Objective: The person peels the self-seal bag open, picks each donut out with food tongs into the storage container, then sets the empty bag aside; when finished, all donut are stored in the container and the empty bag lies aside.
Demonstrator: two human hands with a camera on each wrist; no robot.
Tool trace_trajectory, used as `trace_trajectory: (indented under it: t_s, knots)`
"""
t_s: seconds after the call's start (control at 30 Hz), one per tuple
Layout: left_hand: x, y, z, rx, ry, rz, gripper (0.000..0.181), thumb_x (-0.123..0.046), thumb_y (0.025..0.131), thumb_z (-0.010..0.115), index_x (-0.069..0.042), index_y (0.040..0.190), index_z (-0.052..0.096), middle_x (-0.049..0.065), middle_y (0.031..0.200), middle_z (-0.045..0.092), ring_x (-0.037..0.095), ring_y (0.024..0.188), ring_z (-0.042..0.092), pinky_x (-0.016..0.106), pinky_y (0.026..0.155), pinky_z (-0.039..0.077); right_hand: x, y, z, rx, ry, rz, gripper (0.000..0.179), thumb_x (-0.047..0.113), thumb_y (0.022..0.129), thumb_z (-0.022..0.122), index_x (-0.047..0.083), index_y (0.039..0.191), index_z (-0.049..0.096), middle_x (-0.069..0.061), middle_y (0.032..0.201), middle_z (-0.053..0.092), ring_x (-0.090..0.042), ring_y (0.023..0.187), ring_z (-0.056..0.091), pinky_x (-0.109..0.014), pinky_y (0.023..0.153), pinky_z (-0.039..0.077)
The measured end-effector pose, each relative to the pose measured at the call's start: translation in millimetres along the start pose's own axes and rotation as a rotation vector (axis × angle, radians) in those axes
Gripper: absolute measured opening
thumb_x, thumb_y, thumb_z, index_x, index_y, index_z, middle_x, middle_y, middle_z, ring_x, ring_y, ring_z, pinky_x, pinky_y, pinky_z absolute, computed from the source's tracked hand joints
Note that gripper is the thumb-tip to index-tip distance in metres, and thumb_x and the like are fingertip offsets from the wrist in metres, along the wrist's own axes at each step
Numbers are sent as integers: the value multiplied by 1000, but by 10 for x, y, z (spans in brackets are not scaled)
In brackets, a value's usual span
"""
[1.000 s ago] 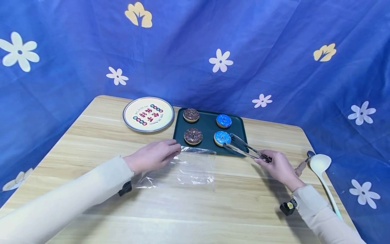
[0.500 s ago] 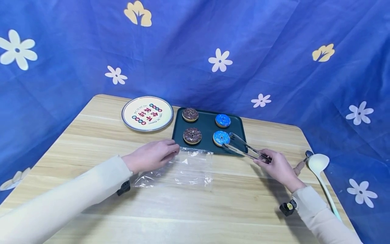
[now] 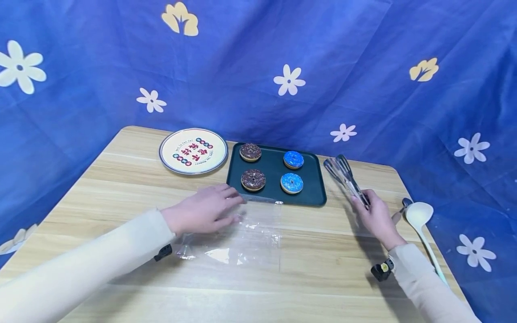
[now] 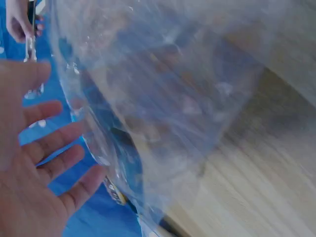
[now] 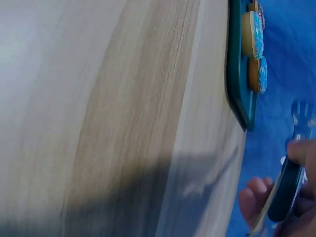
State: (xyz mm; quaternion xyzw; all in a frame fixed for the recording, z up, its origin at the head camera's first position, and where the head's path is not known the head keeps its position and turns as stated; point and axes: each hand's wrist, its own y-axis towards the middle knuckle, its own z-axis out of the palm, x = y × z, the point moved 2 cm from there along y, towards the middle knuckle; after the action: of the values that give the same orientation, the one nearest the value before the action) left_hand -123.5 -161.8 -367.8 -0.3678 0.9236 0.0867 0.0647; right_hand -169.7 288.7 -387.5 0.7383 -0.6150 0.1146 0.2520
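My left hand [image 3: 206,210] is over a clear plastic bag [image 3: 258,233] on the table, just in front of the dark green tray. In the left wrist view its fingers [image 4: 57,140] are spread beside the bag's crinkled film, pinching nothing. My right hand [image 3: 377,220] holds metal tongs [image 3: 348,179] by their dark grip, to the right of the tray [image 3: 319,193]. Nothing sits between the tongs' tips. Two chocolate donuts [image 3: 253,179] lie on the tray's left side. On its right side are a light blue donut [image 3: 291,183] and a darker blue donut [image 3: 293,159].
A white plate [image 3: 194,151] with red lettering stands left of the tray. At the table's right edge lie a pale ladle [image 3: 420,215] and another utensil, partly hidden behind my right hand. A blue flowered cloth [image 3: 242,67] hangs behind the table.
The tongs have left the light blue donut and swung right, off the tray; the donut stays on it. My left fingers have spread apart, and the bag's near edge has shifted toward me.
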Motion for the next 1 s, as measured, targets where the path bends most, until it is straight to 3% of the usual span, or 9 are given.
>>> trace_trajectory:
  t_s: [0.13, 0.23, 0.33, 0.5, 0.7, 1.0]
  knots:
    - [-109, -37, 62, 136, -1, 29, 64, -51, 103, 58, -22, 159, 45, 14, 162, 47, 40, 150, 44, 67, 115, 42, -72, 46, 41, 66, -54, 86, 47, 31, 112, 47, -13, 131, 48, -17, 84, 58, -26, 70, 57, -34, 60, 44]
    - [-164, -68, 121, 235, -15, 33, 69, -57, 103, 53, -30, 164, 35, 15, 171, 32, 43, 157, 32, 72, 119, 34, -127, 97, 106, 118, -99, 115, 47, 29, 113, 43, -16, 129, 43, -18, 83, 56, -32, 73, 59, -44, 63, 48]
    - [-189, -85, 172, 288, -45, 16, 70, -59, 102, 52, -34, 164, 32, 16, 173, 27, 44, 159, 27, 73, 120, 30, -167, 148, 172, 139, -119, 124, 43, 25, 113, 44, -16, 126, 40, -22, 84, 56, -37, 76, 60, -51, 69, 51]
    - [-190, -109, 234, 328, -102, -16, 74, -65, 100, 53, -35, 164, 33, 16, 174, 23, 44, 160, 24, 75, 121, 26, -180, 241, 234, 163, -140, 151, 43, 26, 113, 42, -14, 125, 38, -22, 85, 56, -37, 76, 60, -52, 69, 51]
    - [-179, -142, 287, 363, -102, -39, 77, -68, 99, 52, -37, 165, 30, 17, 175, 19, 43, 161, 22, 73, 124, 23, -165, 353, 312, 194, -145, 162, 42, 25, 113, 40, -15, 123, 37, -25, 88, 55, -38, 80, 61, -56, 72, 53]
    - [-189, -166, 342, 352, -60, -12, 78, -69, 98, 52, -34, 165, 30, 18, 176, 16, 42, 162, 20, 72, 124, 23, -171, 372, 381, 201, -207, 188, 42, 23, 112, 43, -18, 115, 41, -36, 101, 53, -56, 97, 60, -65, 86, 51]
